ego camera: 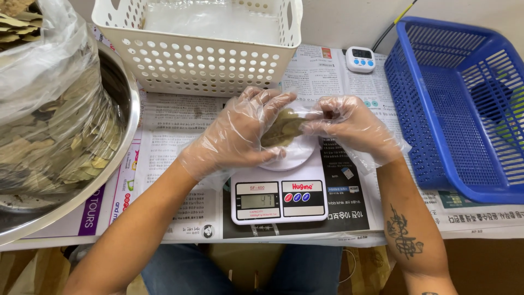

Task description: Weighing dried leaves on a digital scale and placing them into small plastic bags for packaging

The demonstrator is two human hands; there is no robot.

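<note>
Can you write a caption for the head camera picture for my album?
Two gloved hands, left hand and right hand, hold dried leaves over a white kitchen scale.

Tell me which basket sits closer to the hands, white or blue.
The white basket, straight behind the left hand and right hand. The blue basket stands off to the right.

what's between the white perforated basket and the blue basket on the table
In the head view, a small white timer sits on the newspaper between the white basket and the blue basket, nearer the blue one.
</note>
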